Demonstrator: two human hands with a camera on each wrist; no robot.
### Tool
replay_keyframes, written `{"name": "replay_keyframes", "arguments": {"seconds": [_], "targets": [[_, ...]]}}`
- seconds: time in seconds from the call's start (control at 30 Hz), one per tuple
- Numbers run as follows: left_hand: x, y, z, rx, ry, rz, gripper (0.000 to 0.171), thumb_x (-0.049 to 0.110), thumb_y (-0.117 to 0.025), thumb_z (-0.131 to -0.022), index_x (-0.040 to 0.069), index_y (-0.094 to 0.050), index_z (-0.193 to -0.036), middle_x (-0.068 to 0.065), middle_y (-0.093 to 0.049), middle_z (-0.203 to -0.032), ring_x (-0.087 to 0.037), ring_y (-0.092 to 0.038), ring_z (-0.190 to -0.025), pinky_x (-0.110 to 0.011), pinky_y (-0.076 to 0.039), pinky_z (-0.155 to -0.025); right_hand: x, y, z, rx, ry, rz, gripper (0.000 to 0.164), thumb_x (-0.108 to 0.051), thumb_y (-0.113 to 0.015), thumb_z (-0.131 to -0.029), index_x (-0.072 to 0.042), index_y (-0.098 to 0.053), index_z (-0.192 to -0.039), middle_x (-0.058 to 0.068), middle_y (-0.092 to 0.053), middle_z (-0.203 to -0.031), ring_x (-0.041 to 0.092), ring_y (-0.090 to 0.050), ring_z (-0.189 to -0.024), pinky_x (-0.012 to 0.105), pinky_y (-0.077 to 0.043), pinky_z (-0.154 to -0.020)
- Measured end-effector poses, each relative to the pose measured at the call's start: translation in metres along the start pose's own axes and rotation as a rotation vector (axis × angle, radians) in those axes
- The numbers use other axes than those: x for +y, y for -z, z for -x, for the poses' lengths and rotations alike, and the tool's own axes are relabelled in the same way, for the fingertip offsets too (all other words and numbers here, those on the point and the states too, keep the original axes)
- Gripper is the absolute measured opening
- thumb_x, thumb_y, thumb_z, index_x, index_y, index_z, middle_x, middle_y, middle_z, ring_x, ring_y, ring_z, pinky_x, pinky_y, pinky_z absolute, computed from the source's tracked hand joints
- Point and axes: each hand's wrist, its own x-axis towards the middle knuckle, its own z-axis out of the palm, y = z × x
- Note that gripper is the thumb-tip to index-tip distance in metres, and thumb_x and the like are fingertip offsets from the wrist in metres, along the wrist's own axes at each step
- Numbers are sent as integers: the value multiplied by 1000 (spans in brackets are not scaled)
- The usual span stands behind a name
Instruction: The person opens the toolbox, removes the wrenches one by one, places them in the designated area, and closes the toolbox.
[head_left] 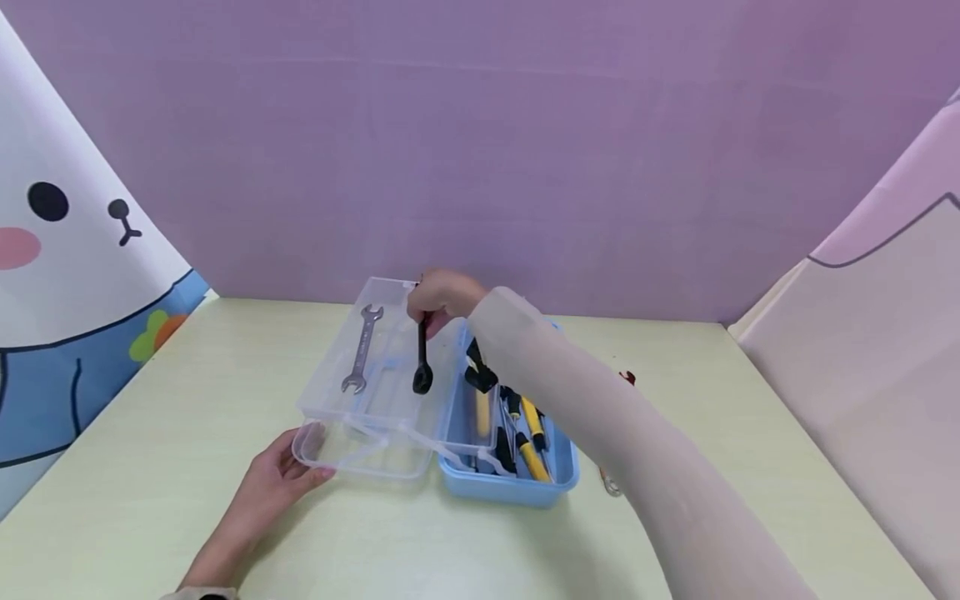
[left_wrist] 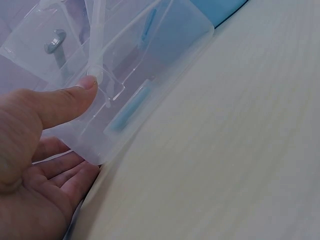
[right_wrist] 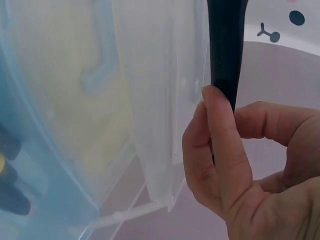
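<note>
My right hand (head_left: 442, 300) grips a black wrench (head_left: 422, 362) by its handle, its rounded head pointing down over a clear plastic tray (head_left: 397, 400). The right wrist view has the black handle (right_wrist: 227, 45) between thumb and fingers. Inside the tray lies a silver open-end wrench (head_left: 363, 350). At the near left corner my left hand (head_left: 277, 483) holds the clear plastic lid (left_wrist: 95, 140), thumb above and fingers beneath. Light strips link the tray to a blue toolbox (head_left: 510, 492) on its right.
Yellow-and-black screwdrivers (head_left: 532, 457) and other tools fill the blue box, partly under my right sleeve (head_left: 600, 417). Right of the box, a small red item (head_left: 627, 377) and a metal-ended piece (head_left: 611, 483) lie on the table (head_left: 375, 550). A purple cloth (head_left: 480, 167) hangs behind.
</note>
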Motion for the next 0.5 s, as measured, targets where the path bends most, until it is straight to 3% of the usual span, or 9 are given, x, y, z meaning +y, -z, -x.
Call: {"name": "replay_keyframes", "arguments": {"seconds": [0.27, 0.37, 0.5], "targets": [[-2, 3, 0, 3, 10, -11, 69, 14, -71, -86, -11, -34, -138, -36, -39, -140, -38, -44, -125, -9, -48, -87, 6, 5, 3, 21, -12, -31, 10, 4, -58, -85, 2, -55, -94, 13, -59, -75, 19, -59, -51, 40, -58, -85], [-5, 6, 1, 9, 8, -10, 68, 14, -71, -86, -10, -35, -138, -36, -40, -139, -19, -52, -120, -9, -49, -85, 8, 5, 2, 4, 4, -55, 12, 5, -56, -86, 4, -55, -98, 14, -60, -75, 19, -60, -51, 42, -57, -85], [-7, 10, 1, 14, 13, -10, 68, 14, -71, -86, -9, -35, -138, -36, -41, -139, 3, -51, -111, -6, -48, -84, 10, 5, 0, -17, 12, -78, 10, 7, -54, -86, 5, -56, -96, 13, -59, -72, 19, -60, -50, 44, -56, -88]]}}
